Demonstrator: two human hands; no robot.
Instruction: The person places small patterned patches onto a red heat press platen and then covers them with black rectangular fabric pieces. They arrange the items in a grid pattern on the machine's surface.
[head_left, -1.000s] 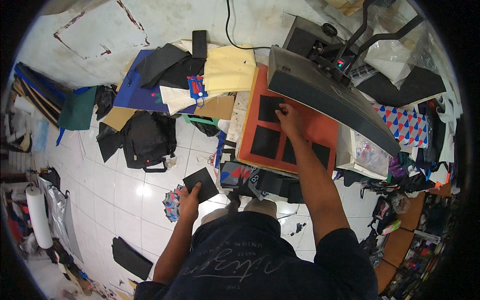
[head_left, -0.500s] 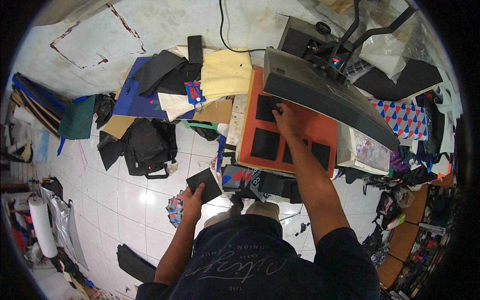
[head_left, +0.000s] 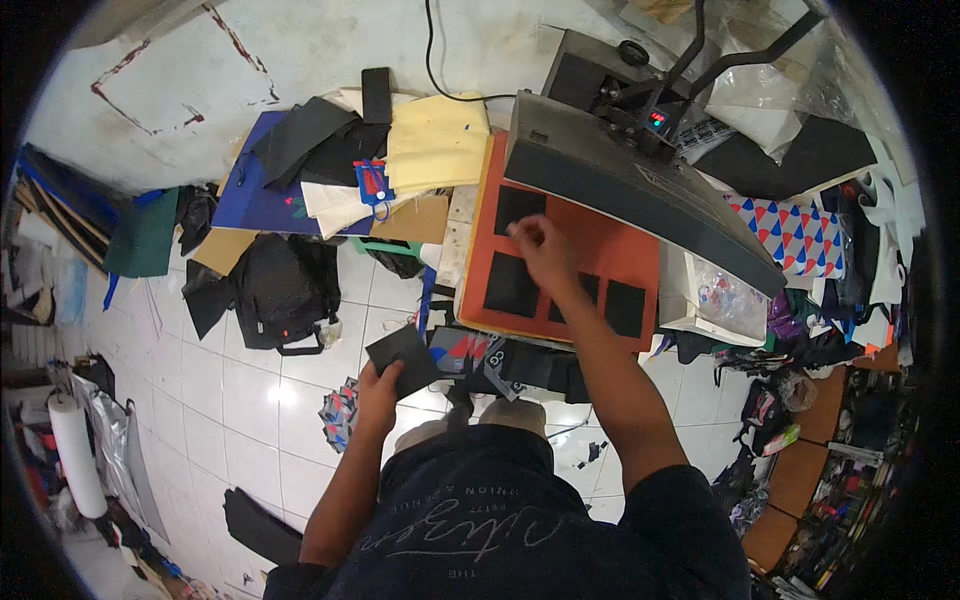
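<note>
My left hand point(head_left: 378, 392) grips a black square sheet point(head_left: 403, 362) above the floor, thumb on top; whether it is a single layer or a stack cannot be told. Over the orange lower plate point(head_left: 625, 245) of a raised heat press, my right hand point(head_left: 548, 252) is curled, with its fingertips by the lower edge of the far-left black square point(head_left: 520, 208). Anything between those fingers is too small to make out. Nearer to me on the plate lie another black square point(head_left: 511, 284), one partly behind my right forearm, and a black square point(head_left: 626, 308) at the right.
The press's dark upper plate point(head_left: 640, 190) slants above the orange one. Left of it are yellow cloth point(head_left: 437, 145), black sheets and a phone point(head_left: 376, 95). A white tray point(head_left: 712, 325) stands at the right. A black bag point(head_left: 287, 292) lies on the tiled floor.
My right fingers have shifted left and nearer to me, from on the far-left square to its lower edge. My left hand has raised its black sheet slightly. The whole view has moved slightly.
</note>
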